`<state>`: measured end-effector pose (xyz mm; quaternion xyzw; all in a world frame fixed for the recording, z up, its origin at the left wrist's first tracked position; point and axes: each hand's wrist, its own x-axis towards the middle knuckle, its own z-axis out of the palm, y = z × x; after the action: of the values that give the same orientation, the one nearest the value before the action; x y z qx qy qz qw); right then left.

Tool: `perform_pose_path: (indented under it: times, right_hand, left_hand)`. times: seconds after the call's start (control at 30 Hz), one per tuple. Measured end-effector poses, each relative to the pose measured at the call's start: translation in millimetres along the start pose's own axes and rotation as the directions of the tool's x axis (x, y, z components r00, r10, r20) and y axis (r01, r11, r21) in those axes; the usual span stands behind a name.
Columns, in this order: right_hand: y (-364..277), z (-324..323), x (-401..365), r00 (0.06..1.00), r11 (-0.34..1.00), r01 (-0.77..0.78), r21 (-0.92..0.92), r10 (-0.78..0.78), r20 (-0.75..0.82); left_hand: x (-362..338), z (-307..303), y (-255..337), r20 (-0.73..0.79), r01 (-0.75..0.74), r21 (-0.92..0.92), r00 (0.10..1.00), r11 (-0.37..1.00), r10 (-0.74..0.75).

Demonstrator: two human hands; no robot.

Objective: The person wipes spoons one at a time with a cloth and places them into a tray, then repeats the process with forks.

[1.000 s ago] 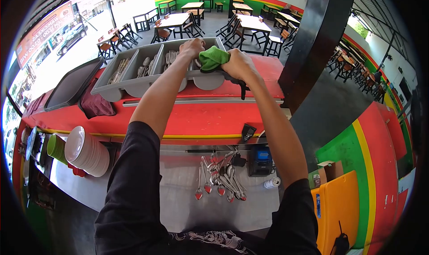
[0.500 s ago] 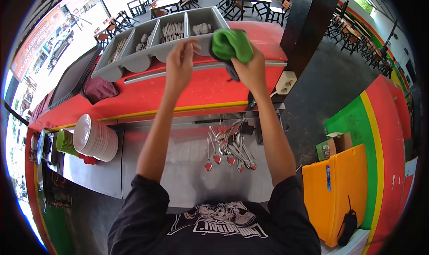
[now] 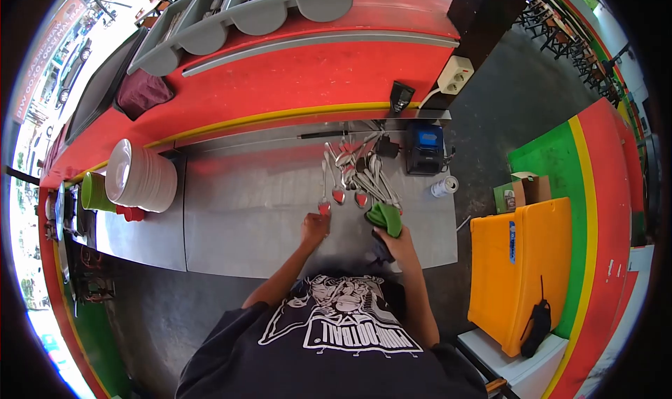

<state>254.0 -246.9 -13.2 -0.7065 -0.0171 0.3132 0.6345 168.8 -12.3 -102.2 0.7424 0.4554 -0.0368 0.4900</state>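
Down at the steel counter, my left hand (image 3: 316, 229) has its fingers closed at the bowl end of a spoon (image 3: 324, 206), the leftmost of the loose pile. In my right hand (image 3: 399, 243) is a bunched green cloth (image 3: 384, 218), with a dark piece of cloth hanging below it. The cloth is close to the near edge of the pile of spoons (image 3: 374, 178). Bowls in the pile mostly point toward me.
A grey cutlery tray (image 3: 262, 21) with several compartments stands on the red ledge (image 3: 301, 77). Stacked white plates (image 3: 150, 178) and green bowls (image 3: 96, 192) are at left. A blue-topped black device (image 3: 425, 149) and a can (image 3: 444, 186) stand at right, near an orange box (image 3: 518, 266).
Both my hands have come down from beside the cutlery tray to the spoons on the counter. The green cloth has stayed in my right hand. My view has tilted downward.
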Motion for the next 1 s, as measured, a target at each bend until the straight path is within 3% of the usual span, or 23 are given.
perform_pose_path:
  times: [0.03, 0.07, 0.23, 0.33, 0.4, 0.47, 0.5, 0.53, 0.63, 0.77, 0.87, 1.0]
  right_hand:
    - [-5.9, -7.8, 6.1, 0.999, 1.000, 0.017, -0.005, -0.017, -0.029]
    - [-12.6, -13.2, 13.5, 0.998, 0.999, 0.036, -0.007, -0.036, -0.055]
    - [-77.3, -1.9, 16.0, 0.981, 0.976, 0.182, 0.120, -0.171, -0.095]
    - [-67.8, 11.1, 17.5, 0.993, 0.981, 0.116, 0.156, -0.112, -0.039]
    - [-56.3, 30.9, 11.0, 0.989, 0.982, 0.144, 0.123, -0.138, -0.050]
    - [-43.9, 50.7, -0.5, 0.985, 0.979, 0.169, 0.115, -0.162, -0.065]
    - [-33.0, 51.0, -5.4, 0.997, 0.978, 0.012, 0.210, -0.027, 0.070]
    - [-20.3, 54.9, -8.0, 0.994, 0.978, 0.054, 0.200, -0.072, 0.085]
    - [-7.2, 65.6, -14.4, 0.978, 0.973, 0.116, 0.200, -0.147, 0.149]
    - [-18.5, 60.0, -2.7, 0.977, 0.968, 0.172, 0.184, -0.191, 0.092]
    - [-39.6, 61.6, -3.6, 0.966, 0.956, 0.204, 0.211, -0.232, 0.113]
    - [-42.8, 69.0, -12.6, 0.952, 0.971, 0.224, 0.089, -0.237, 0.193]
  left_hand:
    - [2.7, -3.6, 7.8, 0.124, 0.123, -0.068, 0.986, 0.990, -0.114]
    - [6.8, -2.0, 5.2, 0.153, 0.147, -0.149, 0.980, 0.978, -0.125]
    - [29.4, 9.4, -20.2, 0.184, 0.215, -0.503, 0.973, 0.837, -0.139]
    - [22.1, 6.5, -30.4, -0.004, 0.077, -0.575, 0.995, 0.814, -0.096]
    - [12.2, -5.4, -41.9, -0.179, -0.097, -0.540, 0.984, 0.836, -0.002]
    - [8.4, -23.6, -53.1, -0.344, -0.219, -0.462, 0.937, 0.859, 0.054]
    - [8.2, -33.9, -58.7, -0.420, -0.253, -0.411, 0.905, 0.876, 0.065]
    - [4.1, -44.2, -58.4, -0.491, -0.281, -0.355, 0.867, 0.892, 0.077]
    - [-21.6, -80.3, -36.3, -0.538, -0.385, -0.354, 0.829, 0.852, 0.151]
    - [-35.4, -102.7, -11.6, -0.538, -0.479, -0.409, 0.814, 0.777, 0.219]
    - [-47.0, -108.4, 14.5, -0.437, -0.514, -0.404, 0.835, 0.757, 0.333]
    - [-67.6, -102.8, 48.0, -0.245, -0.476, -0.437, 0.879, 0.764, 0.408]
